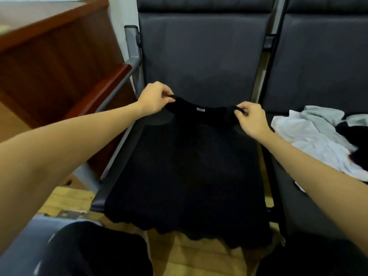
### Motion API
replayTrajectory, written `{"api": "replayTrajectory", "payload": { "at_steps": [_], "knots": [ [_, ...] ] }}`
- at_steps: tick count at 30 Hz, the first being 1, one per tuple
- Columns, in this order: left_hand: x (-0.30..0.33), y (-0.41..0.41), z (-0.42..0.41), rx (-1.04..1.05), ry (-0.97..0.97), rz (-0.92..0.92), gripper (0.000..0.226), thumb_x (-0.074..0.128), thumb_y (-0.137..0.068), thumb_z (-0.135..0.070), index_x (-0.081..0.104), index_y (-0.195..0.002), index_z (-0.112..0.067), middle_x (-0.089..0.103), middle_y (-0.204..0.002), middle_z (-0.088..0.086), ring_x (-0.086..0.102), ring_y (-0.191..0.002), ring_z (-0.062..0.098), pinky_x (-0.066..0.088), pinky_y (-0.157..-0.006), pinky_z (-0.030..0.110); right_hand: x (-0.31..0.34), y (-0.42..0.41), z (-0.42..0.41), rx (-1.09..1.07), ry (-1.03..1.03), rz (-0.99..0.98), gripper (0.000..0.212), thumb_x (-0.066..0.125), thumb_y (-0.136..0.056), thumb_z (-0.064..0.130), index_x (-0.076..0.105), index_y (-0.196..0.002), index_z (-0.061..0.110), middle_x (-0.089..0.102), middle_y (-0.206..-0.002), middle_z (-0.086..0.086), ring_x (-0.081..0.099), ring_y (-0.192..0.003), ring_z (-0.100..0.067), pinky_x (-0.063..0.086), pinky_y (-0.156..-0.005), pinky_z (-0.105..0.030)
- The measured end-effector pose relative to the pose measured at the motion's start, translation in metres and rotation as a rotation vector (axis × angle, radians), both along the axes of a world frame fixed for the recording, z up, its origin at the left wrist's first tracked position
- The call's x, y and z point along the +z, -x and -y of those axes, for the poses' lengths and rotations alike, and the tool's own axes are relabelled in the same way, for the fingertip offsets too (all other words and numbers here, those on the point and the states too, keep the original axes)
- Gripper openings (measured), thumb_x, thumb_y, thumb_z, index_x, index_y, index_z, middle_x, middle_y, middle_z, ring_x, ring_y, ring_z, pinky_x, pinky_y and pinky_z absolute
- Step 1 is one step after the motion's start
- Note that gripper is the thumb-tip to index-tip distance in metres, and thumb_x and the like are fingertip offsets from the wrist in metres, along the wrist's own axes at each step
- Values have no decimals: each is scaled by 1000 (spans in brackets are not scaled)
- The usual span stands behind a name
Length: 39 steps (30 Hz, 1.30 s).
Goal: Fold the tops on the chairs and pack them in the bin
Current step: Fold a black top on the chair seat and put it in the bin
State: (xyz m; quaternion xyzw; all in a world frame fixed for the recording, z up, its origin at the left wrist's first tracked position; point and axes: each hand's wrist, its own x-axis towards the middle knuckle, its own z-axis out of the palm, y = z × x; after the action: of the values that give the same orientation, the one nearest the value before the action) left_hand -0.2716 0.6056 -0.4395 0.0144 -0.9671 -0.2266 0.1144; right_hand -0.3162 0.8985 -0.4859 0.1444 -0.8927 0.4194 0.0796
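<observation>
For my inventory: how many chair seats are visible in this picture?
2. One chair seat lies under the black top held by both hands; the other seat, at right, carries a pile of clothes. More may be out of view.

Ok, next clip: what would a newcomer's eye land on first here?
A black top spread over the near chair seat, its hem hanging over the front edge. The left hand and right hand pinch its shoulders. A heap of white and grey clothes lies on the right-hand seat.

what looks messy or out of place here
The pile of unfolded tops lies crumpled on the right chair, white, grey and black tangled together. The black top is spread flat, but its hem hangs over the seat's front edge.
</observation>
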Motion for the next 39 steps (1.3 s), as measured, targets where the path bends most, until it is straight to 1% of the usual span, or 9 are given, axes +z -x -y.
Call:
{"api": "replayTrajectory", "payload": {
  "at_steps": [9,12,16,18,23,27,31,35,39],
  "knots": [
    [-94,-122,-3,-23,181,109,19,70,-86,-22,75,-103,-15,66,-112,7,57,-108,25,42,-97,37,-93,-121,-12,127,-280,114,23,58,-94,13,68,-113,9,68,-117,-9,61,-112,-26,46,-95,-35],
    [-121,-150,-8,-21,261,258,29,62,-92,-31,69,-117,-20,52,-135,7,44,-126,25,37,-105,40,-111,-145,-16,199,-460,158,37,52,-99,22,54,-135,13,45,-148,-3,34,-141,-20,29,-112,-37],
    [-139,-187,-15,26,301,491,54,42,-98,-49,31,-149,-33,13,-160,10,14,-146,30,19,-116,46,-115,-180,-27,192,-480,201,51,39,-103,36,31,-150,19,19,-160,-4,11,-149,-20,12,-118,-37],
    [-142,-204,-20,121,180,515,59,39,-98,-51,20,-152,-35,5,-161,10,9,-147,32,16,-117,50,-113,-200,-34,104,-370,228,53,42,-102,36,31,-150,16,22,-159,-8,15,-148,-22,15,-118,-39],
    [-135,-247,-38,625,-181,269,68,62,-91,-39,31,-146,-15,29,-148,19,28,-137,39,31,-110,51,-105,-253,-55,-357,-11,277,44,62,-92,24,50,-130,4,47,-133,-18,42,-127,-34,35,-105,-40],
    [-131,-265,-43,1046,-504,373,82,71,-85,-36,26,-141,3,31,-143,25,32,-134,40,33,-108,47,-114,-270,-75,-571,73,492,50,70,-87,27,49,-122,-4,51,-125,-24,46,-122,-40,42,-99,-45],
    [-151,-274,-25,1083,-648,455,88,68,-86,-40,21,-142,9,28,-148,23,29,-138,37,29,-110,41,-123,-271,-86,-683,415,854,82,74,-84,32,30,-142,-6,49,-136,-22,49,-124,-37,43,-100,-42],
    [-170,-283,-5,1035,-968,429,98,80,-73,-44,28,-146,-5,35,-149,16,34,-137,37,30,-113,50,-129,-275,-93,-608,551,929,64,77,-79,37,54,-130,7,60,-119,-9,55,-87,-21,44,-72,-30],
    [-168,-288,-6,958,-1220,420,91,78,-76,-38,30,-148,-12,34,-153,9,31,-140,34,28,-114,51,-122,-280,-92,-508,561,912,49,71,-85,36,58,-125,11,61,-125,-6,55,-117,-26,42,-93,-32]
  ]
}}
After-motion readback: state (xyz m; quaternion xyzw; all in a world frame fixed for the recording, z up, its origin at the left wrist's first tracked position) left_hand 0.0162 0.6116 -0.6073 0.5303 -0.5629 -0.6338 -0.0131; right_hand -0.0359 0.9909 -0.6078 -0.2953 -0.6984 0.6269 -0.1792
